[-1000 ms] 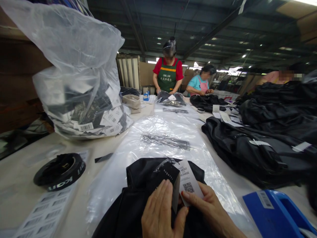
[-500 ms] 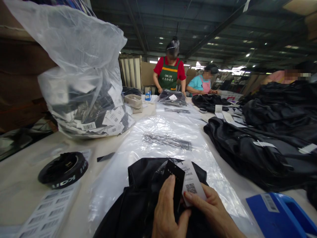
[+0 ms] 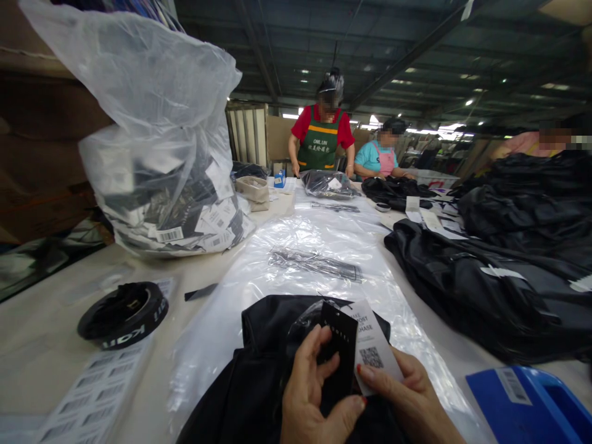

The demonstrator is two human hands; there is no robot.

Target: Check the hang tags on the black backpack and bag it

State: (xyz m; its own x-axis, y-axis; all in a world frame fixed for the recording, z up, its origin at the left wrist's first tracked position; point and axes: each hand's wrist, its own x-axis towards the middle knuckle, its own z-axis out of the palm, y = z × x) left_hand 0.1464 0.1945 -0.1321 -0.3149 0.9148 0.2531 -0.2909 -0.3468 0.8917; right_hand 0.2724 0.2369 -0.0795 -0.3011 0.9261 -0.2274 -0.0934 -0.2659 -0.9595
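A black garment lies in front of me on a clear plastic sheet. My left hand pinches a black hang tag between thumb and fingers. Beside it my right hand grips a white paper tag with a QR code at its lower edge. Both tags hang from the garment by a thin string and partly overlap. My hands touch each other under the tags.
A big clear bag full of tags stands at the left. A black roll of tape and a barcode sticker sheet lie near it. Black garments pile up right, a blue bin sits at bottom right. Co-workers stand across the table.
My left fingers have slid down the black tag and now pinch it with the thumb, so more of it shows. Both tags have shifted slightly to the right with my hands.
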